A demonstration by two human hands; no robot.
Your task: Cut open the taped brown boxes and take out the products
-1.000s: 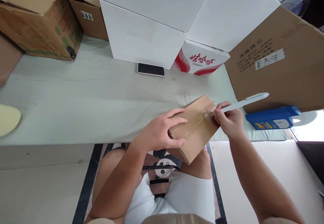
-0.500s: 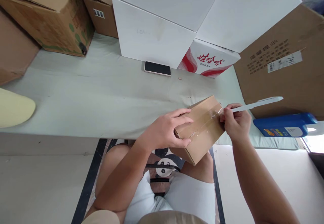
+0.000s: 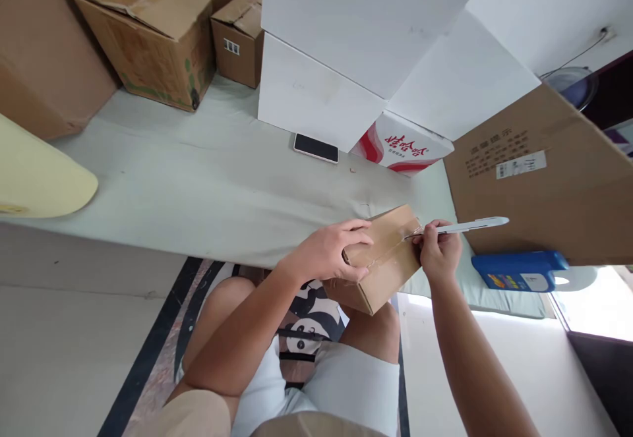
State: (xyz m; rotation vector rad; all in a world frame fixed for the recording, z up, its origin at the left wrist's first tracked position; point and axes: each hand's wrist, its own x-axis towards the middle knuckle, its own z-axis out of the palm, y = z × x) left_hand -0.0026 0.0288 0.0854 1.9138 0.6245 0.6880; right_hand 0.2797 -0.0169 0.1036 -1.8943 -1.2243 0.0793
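A small brown cardboard box (image 3: 390,269) is tilted above my lap at the table's front edge, with clear tape along its top seam. My left hand (image 3: 333,250) grips the box's left end, fingers over the top and thumb on the near side. In my right hand (image 3: 440,251), closed at the box's right end, is a slim white pen (image 3: 477,224). Its thin dark tip meets the taped seam, and its back end points right. Some tape looks wrinkled near that tip.
A phone (image 3: 316,148) lies before stacked white boxes (image 3: 316,84). Beside them stands a red-and-white carton (image 3: 403,144). A blue bottle (image 3: 519,271) rests by a large cardboard box (image 3: 539,206) at right. More cardboard boxes (image 3: 153,61) and a pale yellow object (image 3: 44,173) are at left.
The camera view has shifted, moving the surroundings in the picture. The pen's dark tip now shows over the taped seam. Both hands keep their hold on the box and pen.
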